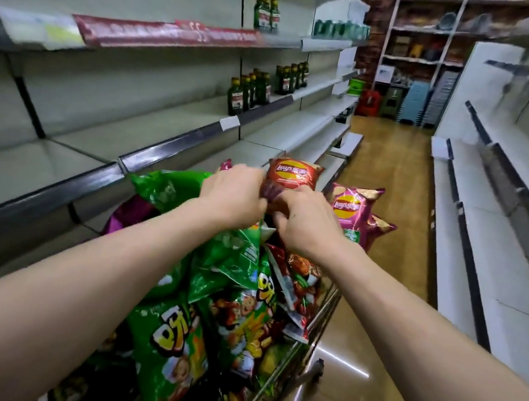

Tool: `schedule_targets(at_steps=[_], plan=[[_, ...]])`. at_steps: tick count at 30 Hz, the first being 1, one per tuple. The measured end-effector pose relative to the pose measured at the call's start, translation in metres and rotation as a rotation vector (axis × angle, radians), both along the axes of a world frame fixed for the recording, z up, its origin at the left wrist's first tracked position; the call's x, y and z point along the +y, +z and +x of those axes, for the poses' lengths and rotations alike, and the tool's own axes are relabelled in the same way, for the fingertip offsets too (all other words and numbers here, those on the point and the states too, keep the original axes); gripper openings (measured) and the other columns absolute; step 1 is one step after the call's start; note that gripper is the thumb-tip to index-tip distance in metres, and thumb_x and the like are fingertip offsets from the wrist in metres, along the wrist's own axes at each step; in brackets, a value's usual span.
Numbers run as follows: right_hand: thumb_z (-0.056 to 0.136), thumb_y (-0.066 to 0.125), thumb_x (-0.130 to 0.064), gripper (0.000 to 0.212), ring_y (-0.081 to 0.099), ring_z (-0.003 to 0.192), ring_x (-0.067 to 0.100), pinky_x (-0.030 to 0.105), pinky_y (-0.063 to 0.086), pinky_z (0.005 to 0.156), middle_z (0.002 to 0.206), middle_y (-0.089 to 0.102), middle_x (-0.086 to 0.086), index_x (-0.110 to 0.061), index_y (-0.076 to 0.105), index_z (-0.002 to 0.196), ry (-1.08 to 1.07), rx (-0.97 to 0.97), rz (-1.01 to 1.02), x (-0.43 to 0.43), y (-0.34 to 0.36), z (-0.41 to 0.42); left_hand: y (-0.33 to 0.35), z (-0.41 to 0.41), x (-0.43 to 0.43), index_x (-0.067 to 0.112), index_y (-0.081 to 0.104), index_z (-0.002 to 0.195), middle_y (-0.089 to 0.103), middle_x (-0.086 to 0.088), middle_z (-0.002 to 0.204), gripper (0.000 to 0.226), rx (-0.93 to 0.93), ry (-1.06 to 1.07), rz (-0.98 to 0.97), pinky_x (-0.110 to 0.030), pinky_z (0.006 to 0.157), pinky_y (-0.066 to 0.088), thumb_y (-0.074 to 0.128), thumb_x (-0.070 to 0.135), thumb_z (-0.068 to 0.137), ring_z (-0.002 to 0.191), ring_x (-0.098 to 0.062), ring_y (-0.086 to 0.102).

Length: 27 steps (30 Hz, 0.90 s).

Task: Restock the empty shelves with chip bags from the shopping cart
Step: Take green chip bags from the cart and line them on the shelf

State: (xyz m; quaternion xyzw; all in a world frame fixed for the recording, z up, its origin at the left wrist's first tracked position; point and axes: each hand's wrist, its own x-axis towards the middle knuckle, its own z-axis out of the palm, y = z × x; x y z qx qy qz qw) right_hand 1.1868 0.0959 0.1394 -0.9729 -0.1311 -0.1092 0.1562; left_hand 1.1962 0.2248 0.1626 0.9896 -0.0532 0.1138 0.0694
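Heaped in the cart point(321, 316): green chip bags point(178, 342). Over the cart's far end, left hand point(234, 195) and right hand point(304, 222), both curled round a red chip bag point(293, 173). Left of the cart, bare shelves point(56, 146); beyond the cart, dark bottles point(249, 92).

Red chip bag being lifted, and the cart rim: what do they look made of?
The red chip bag: glossy printed plastic film, apparently; it crinkles and catches glare. The cart rim: bare silvery metal wire, probably steel, with bright highlights.
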Motion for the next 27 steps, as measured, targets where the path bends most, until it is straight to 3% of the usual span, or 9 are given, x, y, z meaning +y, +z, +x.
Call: schedule_targets(at_steps=[4, 6, 13, 17, 19, 27], plan=[[0.093, 0.052, -0.024, 0.025, 0.054, 0.106, 0.036, 0.042, 0.047, 0.084, 0.112, 0.059, 0.015, -0.009, 0.063, 0.110, 0.014, -0.031, 0.038, 0.021, 0.014, 0.018, 0.040, 0.007, 0.015, 0.024, 0.067, 0.098, 0.069, -0.005, 0.106, 0.014, -0.022, -0.069, -0.225, -0.038, 0.088, 0.052, 0.058, 0.028, 0.088, 0.101, -0.028, 0.063], [0.093, 0.054, -0.027, 0.027, 0.055, 0.107, 0.034, 0.042, 0.048, 0.087, 0.112, 0.060, 0.015, -0.011, 0.064, 0.112, 0.025, -0.042, 0.045, 0.031, 0.019, 0.024, 0.055, 0.011, 0.034, 0.023, 0.069, 0.091, 0.070, -0.003, 0.097, 0.012, -0.044, -0.062, -0.284, -0.037, 0.086, 0.053, 0.057, 0.023, 0.088, 0.095, -0.026, 0.064], [0.092, 0.053, -0.024, 0.033, 0.054, 0.113, 0.037, 0.046, 0.046, 0.096, 0.118, 0.059, 0.018, -0.011, 0.062, 0.122, 0.096, -0.061, 0.075, 0.073, 0.022, 0.026, 0.059, 0.005, 0.110, 0.013, 0.071, 0.098, 0.069, -0.007, 0.104, 0.016, 0.006, 0.070, -0.324, -0.033, 0.087, 0.052, 0.058, 0.018, 0.090, 0.098, -0.024, 0.063], [0.089, 0.055, -0.023, 0.037, 0.053, 0.117, 0.037, 0.043, 0.045, 0.098, 0.123, 0.058, 0.017, -0.015, 0.062, 0.125, 0.152, -0.060, 0.113, 0.092, 0.022, 0.019, 0.046, -0.012, 0.133, 0.013, 0.072, 0.100, 0.066, -0.006, 0.099, 0.017, 0.058, 0.111, -0.294, -0.026, 0.073, 0.045, 0.060, 0.016, 0.089, 0.089, -0.021, 0.060], [0.090, 0.056, -0.024, 0.036, 0.050, 0.118, 0.036, 0.040, 0.044, 0.098, 0.124, 0.057, 0.016, -0.015, 0.061, 0.124, 0.174, -0.067, 0.100, 0.095, 0.020, 0.015, 0.041, -0.020, 0.136, 0.013, 0.072, 0.103, 0.064, -0.005, 0.098, 0.018, 0.077, 0.122, -0.266, -0.024, 0.070, 0.039, 0.060, 0.017, 0.090, 0.085, -0.018, 0.056], [0.092, 0.058, -0.030, 0.033, 0.050, 0.119, 0.034, 0.045, 0.043, 0.100, 0.126, 0.054, 0.016, -0.018, 0.063, 0.122, 0.218, -0.064, 0.078, 0.075, 0.023, -0.006, 0.022, -0.045, 0.102, 0.015, 0.070, 0.110, 0.064, -0.003, 0.101, 0.023, 0.101, 0.051, -0.251, -0.025, 0.073, 0.043, 0.063, 0.023, 0.089, 0.085, -0.015, 0.056]])
